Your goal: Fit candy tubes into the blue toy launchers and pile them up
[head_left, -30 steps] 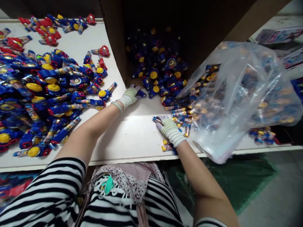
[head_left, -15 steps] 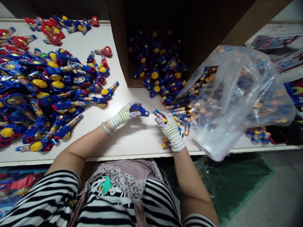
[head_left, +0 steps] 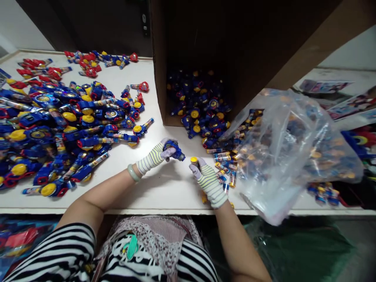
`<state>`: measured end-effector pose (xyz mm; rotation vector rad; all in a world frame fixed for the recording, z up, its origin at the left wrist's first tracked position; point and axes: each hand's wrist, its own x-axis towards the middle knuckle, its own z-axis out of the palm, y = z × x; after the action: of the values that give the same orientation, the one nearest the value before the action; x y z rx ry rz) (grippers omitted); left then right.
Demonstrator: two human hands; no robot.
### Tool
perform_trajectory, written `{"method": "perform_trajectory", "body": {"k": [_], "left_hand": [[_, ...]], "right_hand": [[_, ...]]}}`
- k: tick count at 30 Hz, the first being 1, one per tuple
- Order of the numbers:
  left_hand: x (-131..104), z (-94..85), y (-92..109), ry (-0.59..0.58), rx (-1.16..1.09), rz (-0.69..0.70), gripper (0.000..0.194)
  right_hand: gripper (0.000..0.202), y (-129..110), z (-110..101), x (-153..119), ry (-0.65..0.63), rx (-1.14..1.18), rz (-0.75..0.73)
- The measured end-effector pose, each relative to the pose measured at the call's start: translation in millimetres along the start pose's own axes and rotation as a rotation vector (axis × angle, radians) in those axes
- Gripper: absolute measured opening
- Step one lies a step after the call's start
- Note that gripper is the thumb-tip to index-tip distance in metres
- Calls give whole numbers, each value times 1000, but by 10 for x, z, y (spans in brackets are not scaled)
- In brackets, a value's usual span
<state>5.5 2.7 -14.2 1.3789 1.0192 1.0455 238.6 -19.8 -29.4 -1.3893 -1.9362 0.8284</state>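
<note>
1. Toy heap point(head_left: 69, 116), left on the white table point(head_left: 141, 203); blue plastic bodies, yellow discs, shiny printed tubes; red toys point(head_left: 89, 73) lie behind it.
2. Left hand point(head_left: 155, 156), striped knit glove, pale bangle at wrist; fingers curled round a blue toy body point(head_left: 177, 152), narrow end toward the right hand, over bare table.
3. Cardboard box point(head_left: 160, 78), brown, open side facing the person, dark inside; blue-and-yellow toys point(head_left: 195, 114) piled in it, some spilling past the front edge.
4. Right hand point(head_left: 210, 184), matching glove; thumb and fingers pinched on a yellow-ended piece point(head_left: 194, 159), apart from the blue body; rest of piece hidden.
5. Loose tubes point(head_left: 223, 158), small cylinders, just beyond the right hand, which covers some.
6. Plastic bag point(head_left: 282, 156), clear, wrinkled, bulging with yellow-and-blue pieces, blurred through film; overlaps box's right side.
7. Printed packs point(head_left: 352, 105) behind the bag.
</note>
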Motion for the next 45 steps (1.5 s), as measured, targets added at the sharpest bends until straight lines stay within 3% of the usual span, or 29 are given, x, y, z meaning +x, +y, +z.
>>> {"method": "perform_trajectory", "body": {"k": [4,9,14,16,22,25,29,32,34,36,38,40,42,45], "left_hand": [[25,-62,73,8,89,-5,55],[24,-96,99,-12,227,49,44],[51,-165,232,-43,351,89,42],[46,-172,251,-19,315,52,43],[16,-85,197,-33,147,-86,47],[10,-4,174,23,97,-44,45],[-53,59,160,97,180,88,43],[-112,29,156,9,215,192,46],[-117,-17,147,-80,260,260,48],[-86,-59,129,-115,340,240,46],[-44,-82,102,-47,401,139,39],[-26,-78,76,59,385,61,37],[-53,-63,60,105,305,83,40],[-141,-98,84,62,204,154,49]], "right_hand": [[42,-191,13,-1,-160,-234,-48],[40,-391,43,4,-320,-489,11],[42,-476,74,-41,-249,-490,17],[44,-526,55,-41,-232,-509,40],[42,-655,-67,33,-354,-608,32],[43,-630,-71,44,-327,-592,52],[43,-470,14,-21,-233,-224,66],[59,-318,129,-103,-390,298,161],[72,-258,198,-132,-487,524,272],[74,-251,233,-124,-422,497,310],[64,-287,237,-94,-271,275,283],[54,-341,244,-81,-219,163,266],[53,-395,304,-103,-323,373,312],[61,-461,488,-141,-604,874,375]]}}
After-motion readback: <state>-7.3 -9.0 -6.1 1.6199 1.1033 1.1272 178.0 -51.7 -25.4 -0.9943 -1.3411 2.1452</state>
